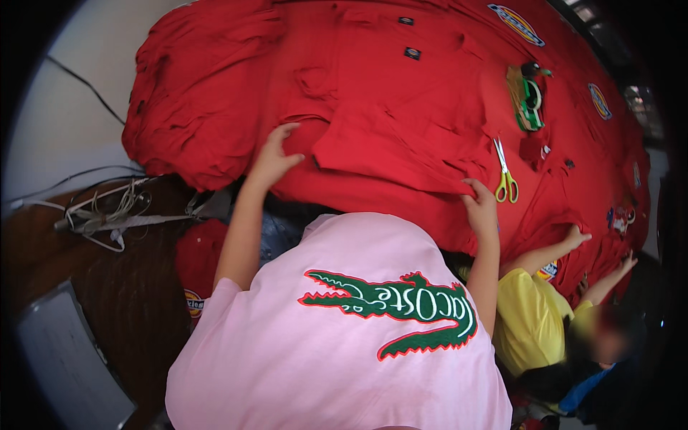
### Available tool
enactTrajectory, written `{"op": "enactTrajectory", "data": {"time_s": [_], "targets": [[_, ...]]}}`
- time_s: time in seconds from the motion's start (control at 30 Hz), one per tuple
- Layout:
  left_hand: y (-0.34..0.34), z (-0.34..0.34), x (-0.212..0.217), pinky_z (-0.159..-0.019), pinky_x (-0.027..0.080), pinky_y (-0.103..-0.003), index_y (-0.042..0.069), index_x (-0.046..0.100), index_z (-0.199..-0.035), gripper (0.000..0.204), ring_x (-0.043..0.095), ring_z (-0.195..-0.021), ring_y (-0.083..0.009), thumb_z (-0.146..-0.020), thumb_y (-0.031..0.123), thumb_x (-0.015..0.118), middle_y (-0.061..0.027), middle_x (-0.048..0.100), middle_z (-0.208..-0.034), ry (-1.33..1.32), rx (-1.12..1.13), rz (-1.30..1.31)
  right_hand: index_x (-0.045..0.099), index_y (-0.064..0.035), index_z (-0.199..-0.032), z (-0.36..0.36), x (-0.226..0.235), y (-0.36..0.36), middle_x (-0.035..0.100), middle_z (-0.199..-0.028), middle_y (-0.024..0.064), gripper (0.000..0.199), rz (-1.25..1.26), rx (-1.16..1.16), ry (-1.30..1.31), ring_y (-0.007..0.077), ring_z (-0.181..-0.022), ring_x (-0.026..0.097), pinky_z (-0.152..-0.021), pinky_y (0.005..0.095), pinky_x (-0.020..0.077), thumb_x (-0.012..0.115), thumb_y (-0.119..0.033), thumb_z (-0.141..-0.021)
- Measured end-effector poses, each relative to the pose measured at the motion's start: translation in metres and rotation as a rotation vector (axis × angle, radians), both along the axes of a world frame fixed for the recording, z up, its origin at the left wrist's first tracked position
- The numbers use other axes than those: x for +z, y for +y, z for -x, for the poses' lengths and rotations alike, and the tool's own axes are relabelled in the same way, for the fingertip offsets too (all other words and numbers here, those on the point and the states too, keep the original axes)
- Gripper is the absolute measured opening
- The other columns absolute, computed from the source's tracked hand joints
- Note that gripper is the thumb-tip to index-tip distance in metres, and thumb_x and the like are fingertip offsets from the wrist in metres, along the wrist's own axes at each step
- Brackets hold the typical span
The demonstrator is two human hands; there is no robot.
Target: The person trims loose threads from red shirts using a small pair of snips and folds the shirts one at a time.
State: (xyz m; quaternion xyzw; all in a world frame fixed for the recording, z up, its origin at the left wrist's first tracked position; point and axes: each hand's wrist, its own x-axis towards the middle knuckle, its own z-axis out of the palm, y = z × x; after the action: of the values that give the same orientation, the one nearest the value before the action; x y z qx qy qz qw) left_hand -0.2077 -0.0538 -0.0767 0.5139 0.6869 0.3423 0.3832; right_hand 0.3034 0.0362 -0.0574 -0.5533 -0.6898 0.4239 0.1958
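Red shirts cover the work surface ahead of me. One red shirt (401,147) lies spread and wrinkled right before me, with small dark labels on the cloth beyond it. My left hand (276,158) is over the left side of this cloth, thumb and fingers apart, holding nothing. On the other side, my right hand (483,206) pinches the near right edge of the shirt between thumb and fingers. A pair of scissors (505,175) with yellow-green handles rests on the cloth just beyond my right hand, points facing away.
A green tape dispenser (528,98) stands on the cloth at the far right. A bulky red fabric heap (197,93) fills the left. Tangled cables (107,211) lie at the lower left. Close by on the right, a co-worker in a yellow shirt (530,319) reaches over red cloth.
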Motion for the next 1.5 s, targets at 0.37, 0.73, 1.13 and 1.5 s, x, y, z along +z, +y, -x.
{"op": "enactTrajectory", "data": {"time_s": [0.37, 0.73, 1.13, 1.5], "targets": [[0.055, -0.023, -0.020, -0.107, 0.039, -0.054, 0.011, 0.069, -0.120, 0.038, 0.052, -0.124, -0.0351, -0.085, 0.024, 0.080, -0.0107, 0.058, -0.126, 0.784, 0.248, -0.157, 0.066, -0.0037, -0.122, -0.027, -0.027, 0.026, 0.072, -0.113, 0.0061, 0.027, 0.202, -0.716, 0.573, 0.0154, -0.101, 0.067, -0.094, 0.0309, 0.0528, 0.070, -0.019, -0.101], [0.053, 0.090, 0.183, -0.078, 0.045, -0.023, 0.006, 0.061, -0.102, 0.024, 0.059, -0.088, -0.0075, -0.091, 0.020, 0.077, 0.0011, 0.063, -0.095, -0.803, -0.473, -0.163, 0.061, 0.0004, -0.124, -0.078, 0.091, 0.026, 0.070, -0.118, 0.0102, 0.033, 0.097, -0.319, 1.041, 0.0202, -0.111, 0.066, -0.100, 0.0338, 0.0508, 0.071, -0.013, -0.096], [0.203, 0.014, 0.057, -0.104, 0.046, -0.034, 0.010, 0.070, -0.123, 0.026, 0.061, -0.123, -0.0220, -0.099, 0.018, 0.066, -0.0078, 0.069, -0.129, 0.182, -0.021, -0.391, 0.068, -0.0017, -0.124, -0.013, 0.036, 0.182, 0.072, -0.113, 0.0069, 0.029, -0.515, -0.428, 0.394, 0.0133, -0.100, 0.067, -0.089, 0.0286, 0.0537, 0.073, -0.011, -0.097], [-0.037, -0.020, -0.032, -0.125, 0.010, -0.063, 0.016, 0.036, -0.162, 0.078, 0.017, -0.158, -0.0380, -0.097, 0.048, 0.065, -0.0146, 0.021, -0.171, 0.951, -0.103, -0.001, 0.068, -0.0098, -0.128, 0.030, -0.017, -0.069, 0.060, -0.143, 0.0136, 0.039, -0.466, 0.009, -0.358, 0.0349, -0.132, 0.056, -0.111, 0.0448, 0.0431, 0.073, -0.016, -0.090]]}}
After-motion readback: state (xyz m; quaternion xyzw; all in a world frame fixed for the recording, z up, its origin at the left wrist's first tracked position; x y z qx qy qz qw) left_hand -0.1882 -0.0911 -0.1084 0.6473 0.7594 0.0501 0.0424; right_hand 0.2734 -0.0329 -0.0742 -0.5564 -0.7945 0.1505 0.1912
